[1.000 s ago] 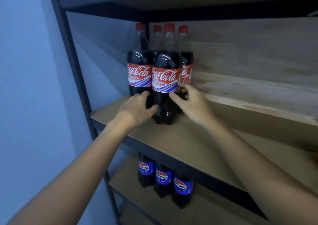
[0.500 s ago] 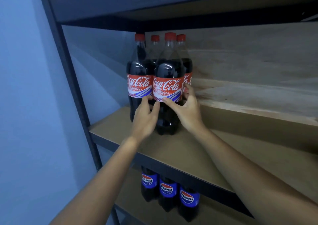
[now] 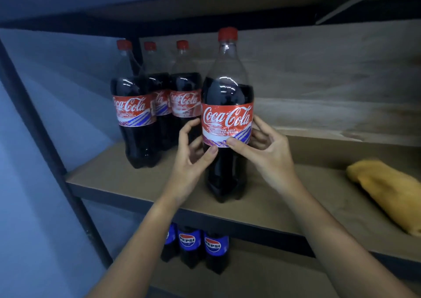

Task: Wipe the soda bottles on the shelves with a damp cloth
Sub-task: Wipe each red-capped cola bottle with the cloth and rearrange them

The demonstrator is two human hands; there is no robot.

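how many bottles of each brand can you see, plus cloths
Coca-Cola bottles: 4, one in front gripped by the left hand and right hand, three behind
Pepsi bottles: 3 on the lower shelf
Yellow cloth: 1
Total: 8

A dark metal shelving frame (image 3: 41, 124) stands against a pale blue-grey wall (image 3: 29, 206) at left. Brown board shelves (image 3: 296, 197) sit within it, with a lower shelf (image 3: 262, 272) beneath and another overhead in shadow. A light wood-grain panel (image 3: 330, 74) forms the back. Lighting is dim and cool.
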